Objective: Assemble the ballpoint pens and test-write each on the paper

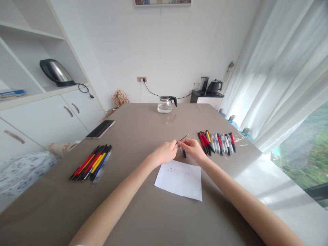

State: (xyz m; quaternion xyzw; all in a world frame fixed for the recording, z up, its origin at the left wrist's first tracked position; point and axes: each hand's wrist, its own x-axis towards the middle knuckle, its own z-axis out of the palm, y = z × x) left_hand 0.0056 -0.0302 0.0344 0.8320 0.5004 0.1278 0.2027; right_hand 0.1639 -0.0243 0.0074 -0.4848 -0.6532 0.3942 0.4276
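My left hand (pixel 166 151) and my right hand (pixel 192 148) meet over the middle of the table, fingertips closed together. A thin dark stick that looks like a pen refill (pixel 183 137) slants up to the right from between their pinched fingers. Just under my right hand is a pen part with a black end (pixel 185 154); whether it lies on the table or is held, I cannot tell. Nearer to me, below both hands, lies a white sheet of paper (pixel 179 186) with small rows of writing.
Several assembled pens (pixel 217 143) form a row at the right. Several red, yellow, blue and black pen barrels (pixel 91 163) lie at the left, near a phone (pixel 101 129). A glass pot (pixel 164 106) stands at the back of the brown table (pixel 133 218).
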